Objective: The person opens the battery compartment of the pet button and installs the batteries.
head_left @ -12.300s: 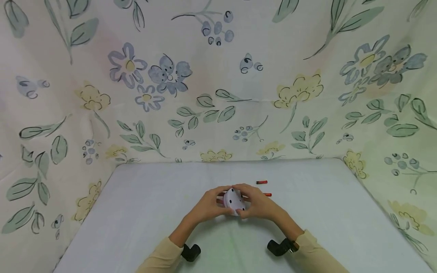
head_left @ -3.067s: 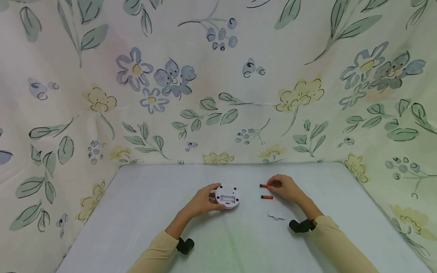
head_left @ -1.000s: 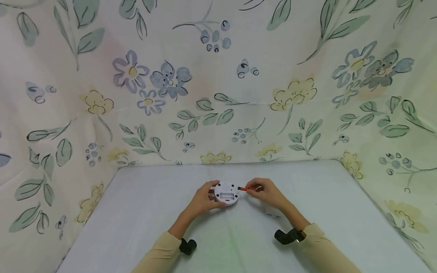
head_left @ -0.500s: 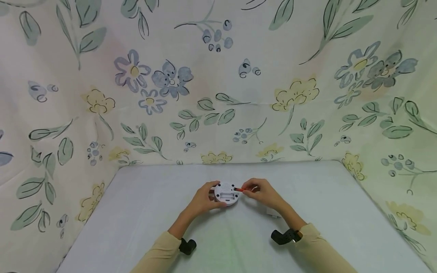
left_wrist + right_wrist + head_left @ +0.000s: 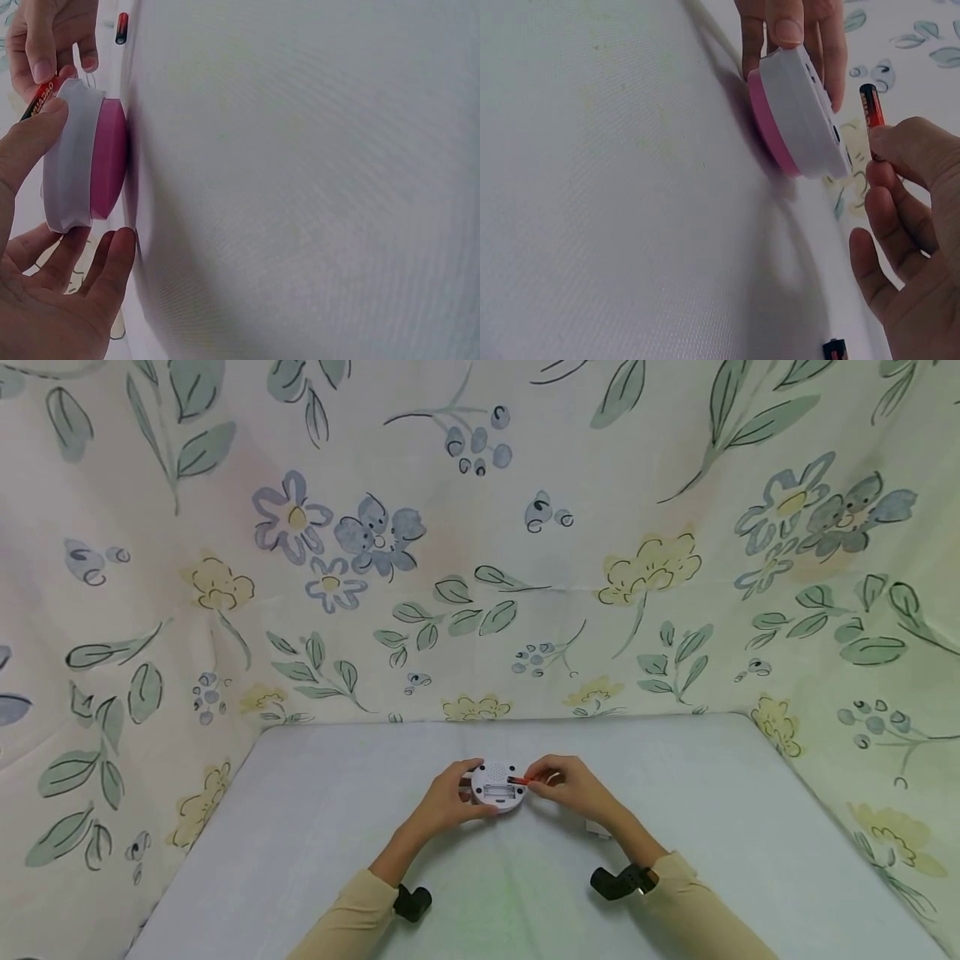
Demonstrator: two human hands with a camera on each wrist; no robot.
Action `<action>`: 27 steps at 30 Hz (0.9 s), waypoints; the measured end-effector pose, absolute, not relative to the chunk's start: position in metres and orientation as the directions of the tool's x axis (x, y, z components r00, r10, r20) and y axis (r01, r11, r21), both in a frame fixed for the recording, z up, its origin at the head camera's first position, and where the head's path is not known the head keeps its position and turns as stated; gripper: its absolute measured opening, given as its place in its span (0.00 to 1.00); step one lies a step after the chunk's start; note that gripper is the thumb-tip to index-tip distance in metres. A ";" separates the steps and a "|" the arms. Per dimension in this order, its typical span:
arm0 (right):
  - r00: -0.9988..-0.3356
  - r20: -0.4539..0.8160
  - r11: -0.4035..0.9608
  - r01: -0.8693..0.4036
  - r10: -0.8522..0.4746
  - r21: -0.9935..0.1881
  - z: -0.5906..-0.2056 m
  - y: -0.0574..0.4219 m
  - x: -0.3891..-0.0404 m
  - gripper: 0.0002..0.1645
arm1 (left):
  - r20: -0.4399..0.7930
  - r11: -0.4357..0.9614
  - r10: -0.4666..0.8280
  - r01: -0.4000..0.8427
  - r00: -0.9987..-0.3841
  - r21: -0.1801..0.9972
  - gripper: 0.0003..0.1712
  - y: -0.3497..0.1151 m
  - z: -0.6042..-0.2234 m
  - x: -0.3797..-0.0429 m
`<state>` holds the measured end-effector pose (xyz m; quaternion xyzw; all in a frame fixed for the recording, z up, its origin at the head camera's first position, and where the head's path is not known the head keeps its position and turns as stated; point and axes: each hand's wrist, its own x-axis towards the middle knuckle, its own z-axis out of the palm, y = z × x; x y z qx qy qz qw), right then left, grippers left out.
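My left hand grips a round white device with a pink underside by its left edge. Its back faces up, showing small black feet, speaker holes and an uncovered battery compartment. Between thumb and fingertips, my right hand pinches a red and black battery, just over the compartment's upper right side. In the right wrist view that battery is apart from the device, its black end pointing away from the palm. Whether the compartment's slots hold anything is too small to tell.
A second battery lies on the white table, hidden behind the right hand in the head view. The white battery cover lies beside the right wrist, partly covered by it. Floral cloth rises behind the table.
Earlier both hands held the device; then its cover lay on the table. The right hand has picked up the farther battery and carried it left over the device. The left hand keeps its grip.
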<state>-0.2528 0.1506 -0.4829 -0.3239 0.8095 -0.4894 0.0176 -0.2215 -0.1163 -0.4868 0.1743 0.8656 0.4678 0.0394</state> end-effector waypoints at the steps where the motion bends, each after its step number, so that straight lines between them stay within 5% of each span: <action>1: -0.788 0.284 0.311 -0.505 -0.546 -0.805 -0.478 0.149 -0.250 0.08 | 0.097 0.502 0.339 0.267 -0.936 0.823 0.48 -0.116 -0.487 -0.222; 27: -0.781 0.290 0.327 -0.524 -0.553 -0.786 -0.494 0.145 -0.256 0.07 | 0.086 0.501 0.340 0.258 -0.936 0.826 0.48 -0.114 -0.487 -0.223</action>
